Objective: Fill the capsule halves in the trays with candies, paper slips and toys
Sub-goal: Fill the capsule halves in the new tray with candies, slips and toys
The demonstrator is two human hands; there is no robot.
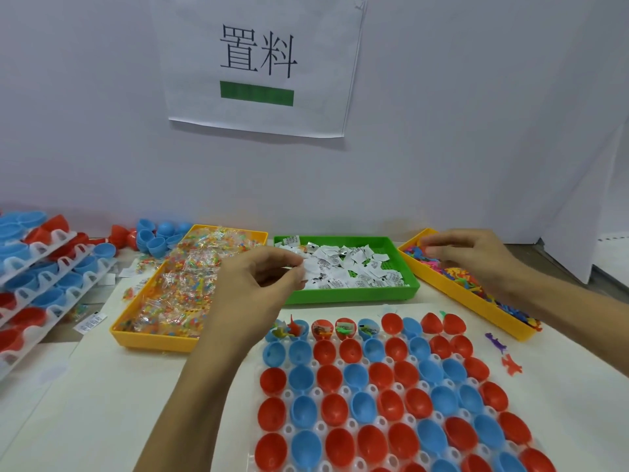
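We are pinching a white paper slip (311, 271) with our left hand (258, 277) over the green tray (350, 294), while our right hand (466, 250) is curling its fingers into the toys (452, 272) in the right yellow tray (476, 301); whether it is gripping one, we cannot tell. Red and blue capsule halves (391, 400) are sitting nearer us.
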